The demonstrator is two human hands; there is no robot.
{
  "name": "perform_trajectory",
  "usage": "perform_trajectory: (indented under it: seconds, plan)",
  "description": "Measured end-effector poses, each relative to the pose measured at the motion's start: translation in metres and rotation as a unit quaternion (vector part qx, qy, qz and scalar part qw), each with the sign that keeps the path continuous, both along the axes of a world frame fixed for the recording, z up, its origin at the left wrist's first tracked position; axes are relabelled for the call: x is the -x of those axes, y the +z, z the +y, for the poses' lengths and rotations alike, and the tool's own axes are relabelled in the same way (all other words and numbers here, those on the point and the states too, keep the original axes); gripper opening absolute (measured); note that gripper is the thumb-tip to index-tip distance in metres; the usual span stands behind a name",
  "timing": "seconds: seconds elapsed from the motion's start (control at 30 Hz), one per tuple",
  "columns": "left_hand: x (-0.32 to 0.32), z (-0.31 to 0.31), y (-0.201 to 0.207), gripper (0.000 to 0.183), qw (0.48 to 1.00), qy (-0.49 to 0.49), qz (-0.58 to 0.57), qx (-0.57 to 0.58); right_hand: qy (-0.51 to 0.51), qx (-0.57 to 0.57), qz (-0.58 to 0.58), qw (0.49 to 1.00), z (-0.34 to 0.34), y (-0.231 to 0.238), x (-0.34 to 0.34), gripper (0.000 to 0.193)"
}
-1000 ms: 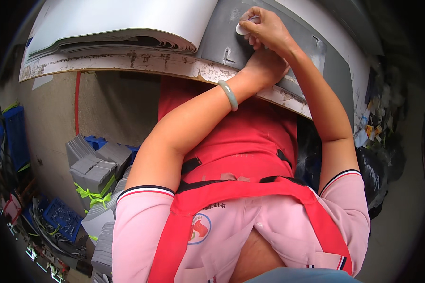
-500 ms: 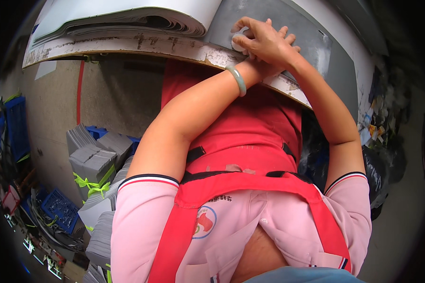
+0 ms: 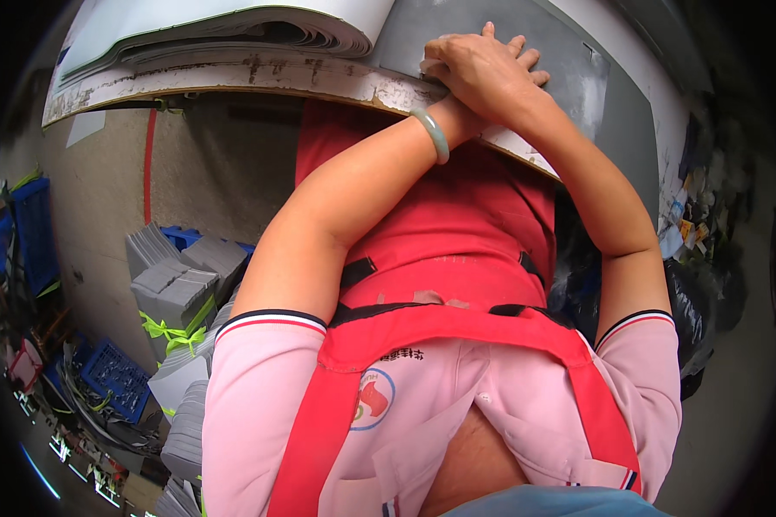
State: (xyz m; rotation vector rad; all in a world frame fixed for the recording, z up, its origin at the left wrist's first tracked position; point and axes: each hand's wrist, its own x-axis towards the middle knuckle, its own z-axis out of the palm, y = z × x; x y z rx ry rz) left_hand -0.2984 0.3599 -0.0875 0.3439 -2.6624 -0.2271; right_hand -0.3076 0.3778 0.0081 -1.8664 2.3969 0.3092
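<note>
My forearms cross over the edge of the worktable. A pale green bangle circles my left wrist. My left hand lies mostly hidden beneath the right, its fingers spread flat on a dark grey sheet that carries whitish powdery smears. Over it, my right hand is curled round a small white rounded piece. Only a sliver of that piece shows at the fingertips, next to the sheet; its kind is unclear.
A thick stack of folded white sheets lies on the table to the left. Below left, grey bundles with green ties stand by blue crates. Black bags are at the right.
My right hand has turned over and lowered, covering most of the white piece, which showed as a round face before. My left fingers stay spread on the grey sheet.
</note>
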Motion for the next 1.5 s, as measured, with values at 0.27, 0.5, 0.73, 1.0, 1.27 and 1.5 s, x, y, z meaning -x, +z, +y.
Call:
perform_trajectory:
  seconds: [0.27,0.5,0.73,1.0,1.27,1.5]
  plan:
    - [0.006,-0.001,0.013,0.036,0.997,0.005,0.019,-0.069,-0.165,0.301,-0.378,0.86,0.055,-0.007,0.152,0.031]
    - [0.009,0.0,0.0,0.029,0.994,0.005,0.07,-0.087,-0.349,0.328,-0.364,0.799,0.129,-0.075,0.283,0.027]
    - [0.004,0.006,-0.006,0.025,0.992,0.013,0.102,-0.068,-0.305,0.267,-0.661,0.631,0.138,-0.067,0.292,0.019]
    - [-0.017,0.054,0.026,0.015,0.958,-0.184,0.19,-0.11,-0.268,0.377,-0.731,0.502,0.138,-0.068,0.268,0.032]
    - [-0.01,0.015,0.02,0.009,0.99,-0.133,-0.032,-0.045,-0.322,0.461,-0.712,0.421,0.138,-0.097,0.281,0.044]
    - [-0.021,-0.01,0.033,0.01,0.972,-0.192,-0.052,-0.124,-0.271,0.439,-0.724,0.457,0.133,-0.086,0.259,0.035]
